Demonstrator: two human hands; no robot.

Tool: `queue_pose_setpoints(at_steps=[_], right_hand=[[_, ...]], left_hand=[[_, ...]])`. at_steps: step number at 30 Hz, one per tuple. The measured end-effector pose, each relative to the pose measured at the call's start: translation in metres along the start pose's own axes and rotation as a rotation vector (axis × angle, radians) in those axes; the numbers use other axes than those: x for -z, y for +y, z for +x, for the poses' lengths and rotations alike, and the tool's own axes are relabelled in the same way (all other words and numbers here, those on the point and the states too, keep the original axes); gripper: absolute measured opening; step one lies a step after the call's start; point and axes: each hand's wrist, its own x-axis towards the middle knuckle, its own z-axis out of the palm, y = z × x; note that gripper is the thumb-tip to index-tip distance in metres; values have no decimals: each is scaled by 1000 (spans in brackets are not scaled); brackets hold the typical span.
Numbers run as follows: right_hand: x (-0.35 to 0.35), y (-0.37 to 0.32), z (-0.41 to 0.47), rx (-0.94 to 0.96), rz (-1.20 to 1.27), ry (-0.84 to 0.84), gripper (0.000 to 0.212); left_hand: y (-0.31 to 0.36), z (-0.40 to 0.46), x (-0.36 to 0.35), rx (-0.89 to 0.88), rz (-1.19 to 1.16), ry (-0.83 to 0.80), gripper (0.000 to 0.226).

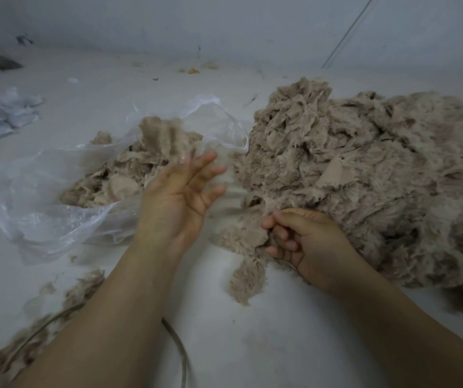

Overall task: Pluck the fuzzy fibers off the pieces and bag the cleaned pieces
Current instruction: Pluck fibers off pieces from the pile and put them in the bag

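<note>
A big heap of beige fuzzy pieces (364, 175) covers the right of the white surface. A clear plastic bag (43, 208) lies open at the left with several beige pieces (113, 180) inside. My left hand (180, 194) hovers at the bag's mouth, palm up and fingers spread, holding nothing. Just beyond its fingertips a blurred beige piece (163, 135) is in the air over the bag. My right hand (306, 242) rests at the heap's near edge, fingers curled round a fuzzy piece (245, 264) that trails toward me.
Loose plucked fibers (29, 337) lie along the near left edge, with a thin cord (180, 351) running across them under my left arm. White fabric (1, 116) is piled at the far left. Small scraps (192, 70) sit near the back wall.
</note>
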Motion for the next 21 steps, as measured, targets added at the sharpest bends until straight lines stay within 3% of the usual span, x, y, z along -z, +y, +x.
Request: queue_pose_setpoints(at_steps=[2, 5, 6, 10, 17, 21], right_hand=[[-1, 0, 0, -8, -32, 3, 45], [-1, -2, 1, -19, -61, 23, 49], [0, -2, 1, -22, -68, 33, 50], [-1, -2, 2, -34, -23, 53, 53], [-1, 0, 3, 12, 0, 53, 45], [-2, 1, 3, -1, 58, 99, 28]], left_hand=[[-9, -3, -2, 7, 112, -26, 23], [-35, -10, -8, -123, 857, -30, 27], [-43, -11, -10, -135, 1006, -59, 22], [-56, -14, -10, -124, 1316, -108, 15], [-52, -19, -12, -383, 1371, -267, 10], [-45, -20, -10, -332, 1198, -285, 16]])
